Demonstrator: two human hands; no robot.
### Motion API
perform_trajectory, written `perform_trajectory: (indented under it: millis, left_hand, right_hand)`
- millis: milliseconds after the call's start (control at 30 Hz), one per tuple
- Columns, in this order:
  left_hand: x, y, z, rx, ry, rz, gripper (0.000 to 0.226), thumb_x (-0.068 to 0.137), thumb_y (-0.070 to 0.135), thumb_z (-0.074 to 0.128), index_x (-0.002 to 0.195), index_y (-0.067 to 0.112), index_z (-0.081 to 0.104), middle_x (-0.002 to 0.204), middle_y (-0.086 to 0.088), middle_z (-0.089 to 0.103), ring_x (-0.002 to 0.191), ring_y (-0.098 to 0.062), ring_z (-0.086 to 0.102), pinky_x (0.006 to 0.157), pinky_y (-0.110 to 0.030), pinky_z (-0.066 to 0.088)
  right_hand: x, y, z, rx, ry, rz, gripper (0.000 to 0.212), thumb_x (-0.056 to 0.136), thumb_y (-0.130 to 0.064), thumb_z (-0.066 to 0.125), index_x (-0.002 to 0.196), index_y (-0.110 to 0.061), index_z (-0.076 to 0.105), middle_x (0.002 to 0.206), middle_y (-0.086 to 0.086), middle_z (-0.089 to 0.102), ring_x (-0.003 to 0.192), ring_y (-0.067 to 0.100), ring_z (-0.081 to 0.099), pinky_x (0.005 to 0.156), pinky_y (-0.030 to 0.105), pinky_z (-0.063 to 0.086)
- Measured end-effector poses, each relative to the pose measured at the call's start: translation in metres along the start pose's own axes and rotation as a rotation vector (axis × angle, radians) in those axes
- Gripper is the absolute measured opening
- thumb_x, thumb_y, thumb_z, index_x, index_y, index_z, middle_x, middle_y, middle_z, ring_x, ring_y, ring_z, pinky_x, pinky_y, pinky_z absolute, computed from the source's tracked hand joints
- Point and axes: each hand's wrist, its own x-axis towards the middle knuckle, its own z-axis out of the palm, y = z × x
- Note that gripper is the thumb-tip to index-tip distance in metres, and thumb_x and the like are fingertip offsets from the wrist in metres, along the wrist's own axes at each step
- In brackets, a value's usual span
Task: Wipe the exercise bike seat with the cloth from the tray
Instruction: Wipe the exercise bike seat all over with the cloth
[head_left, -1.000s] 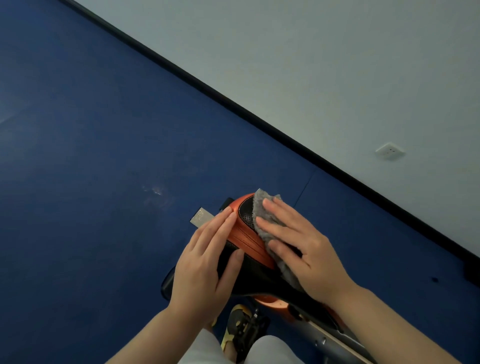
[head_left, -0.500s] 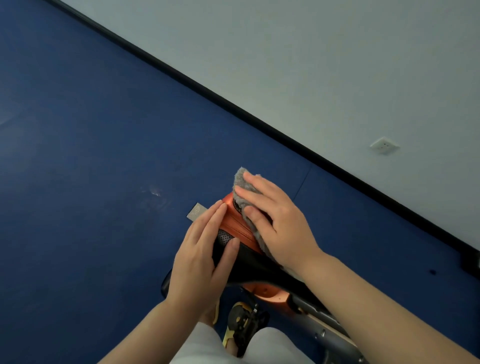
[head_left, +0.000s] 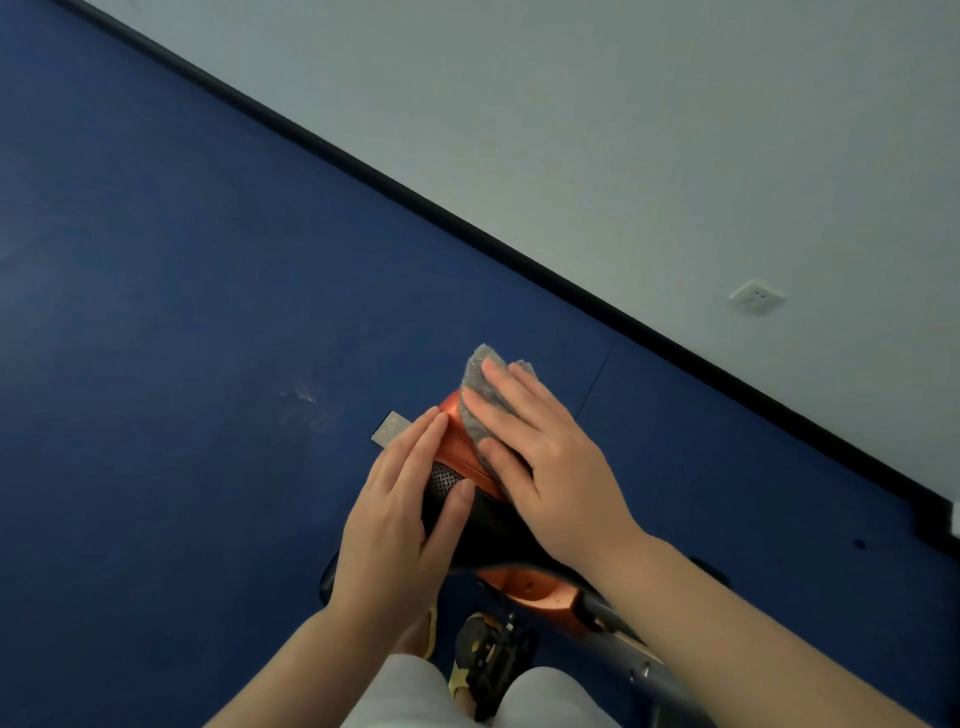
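Observation:
The exercise bike seat (head_left: 457, 457) is black with an orange band and sits low in the middle of the view. My right hand (head_left: 550, 462) lies flat on a grey fluffy cloth (head_left: 480, 382), pressing it on the seat's far tip; the cloth sticks out past my fingertips. My left hand (head_left: 400, 514) rests flat on the seat's left side, fingers together, thumb on the perforated black patch. Most of the seat is hidden under both hands. No tray is in view.
Below the seat are the orange bike frame (head_left: 535, 590), a grey frame tube (head_left: 639, 660) and a black pedal (head_left: 493, 660), next to my knees. Blue floor (head_left: 182, 338) surrounds the bike. A grey wall with a black skirting (head_left: 467, 221) and a socket (head_left: 757, 297) runs behind.
My right hand has slid the cloth from the middle of the seat forward to its far tip. My left hand has stayed on the seat's left side.

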Motion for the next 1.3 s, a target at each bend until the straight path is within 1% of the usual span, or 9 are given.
perform_trajectory:
  millis: [67,200,367,433,567,700,900,1100,1300]
  left_hand:
    - [-0.001,-0.001,0.0,0.007,0.001,-0.001,0.058,0.089,0.051,0.037,0.142,0.026,0.033,0.141,0.027,0.023,0.129,0.022,0.014,0.1,-0.001,0.015]
    - [0.0,-0.001,0.002,-0.009,0.018,-0.009,0.058,0.089,0.049,0.039,0.141,0.023,0.036,0.141,0.022,0.028,0.128,0.021,0.017,0.098,0.004,0.016]
    - [0.0,0.001,0.002,-0.017,0.018,-0.021,0.059,0.087,0.049,0.039,0.141,0.027,0.035,0.14,0.026,0.03,0.127,0.021,0.02,0.096,0.002,0.02]
    - [0.0,0.002,0.001,-0.01,0.008,-0.018,0.058,0.087,0.05,0.038,0.142,0.028,0.033,0.14,0.028,0.028,0.128,0.02,0.019,0.101,-0.007,0.021]
    - [0.001,0.001,0.002,0.119,0.019,0.06,0.053,0.092,0.041,0.038,0.141,0.02,0.036,0.144,0.007,0.04,0.136,-0.002,0.028,0.117,-0.033,0.016]
    - [0.005,0.005,0.002,0.128,0.002,0.089,0.051,0.091,0.034,0.039,0.14,0.02,0.037,0.146,0.007,0.037,0.137,-0.007,0.029,0.117,-0.034,0.016]
    - [0.019,0.008,-0.003,0.087,-0.039,0.208,0.045,0.089,0.021,0.046,0.134,0.016,0.048,0.144,0.005,0.043,0.136,-0.007,0.033,0.108,-0.046,0.034]
    - [0.037,0.011,0.001,0.07,-0.04,0.21,0.045,0.089,0.017,0.047,0.134,0.017,0.046,0.141,0.006,0.046,0.132,-0.006,0.038,0.107,-0.042,0.038]
    - [0.034,0.008,-0.001,0.047,-0.027,0.177,0.047,0.089,0.025,0.043,0.136,0.02,0.044,0.138,0.014,0.043,0.127,0.0,0.038,0.103,-0.033,0.04]
  right_hand:
    - [-0.015,0.01,-0.006,-0.004,-0.026,-0.022,0.044,0.098,-0.031,0.047,0.142,-0.034,0.04,0.156,-0.018,0.023,0.145,0.001,0.011,0.113,0.026,0.028]
    - [-0.021,0.004,-0.001,0.03,0.058,0.115,0.045,0.098,-0.033,0.045,0.142,-0.039,0.037,0.156,-0.021,0.019,0.145,0.001,0.013,0.107,0.016,0.023]
    - [0.007,-0.008,0.004,-0.011,0.032,0.095,0.043,0.099,-0.035,0.042,0.142,-0.037,0.037,0.156,-0.019,0.02,0.146,0.004,0.01,0.113,0.029,0.027]
    - [-0.002,-0.004,0.0,0.027,0.001,0.09,0.045,0.099,-0.034,0.042,0.143,-0.04,0.033,0.157,-0.021,0.016,0.145,0.002,0.008,0.113,0.026,0.026]
    - [-0.026,-0.002,-0.002,0.031,0.042,0.202,0.05,0.099,-0.035,0.041,0.146,-0.04,0.025,0.157,-0.02,0.011,0.143,0.001,0.013,0.107,0.021,0.029]
    - [0.005,-0.006,-0.002,0.079,0.013,0.246,0.046,0.099,-0.031,0.041,0.144,-0.034,0.035,0.156,-0.016,0.021,0.142,0.004,0.019,0.11,0.021,0.023]
    - [0.012,0.015,-0.018,0.36,-0.101,0.269,0.043,0.098,-0.023,0.046,0.138,-0.037,0.044,0.152,-0.023,0.029,0.138,-0.006,0.023,0.112,0.017,0.017]
    - [0.02,0.013,-0.016,0.358,-0.069,0.309,0.042,0.098,-0.025,0.047,0.139,-0.034,0.045,0.152,-0.018,0.032,0.139,-0.002,0.025,0.113,0.02,0.018]
    - [0.009,0.011,-0.014,0.33,-0.094,0.277,0.044,0.098,-0.028,0.045,0.141,-0.037,0.039,0.154,-0.024,0.021,0.139,-0.008,0.018,0.105,0.002,0.011]
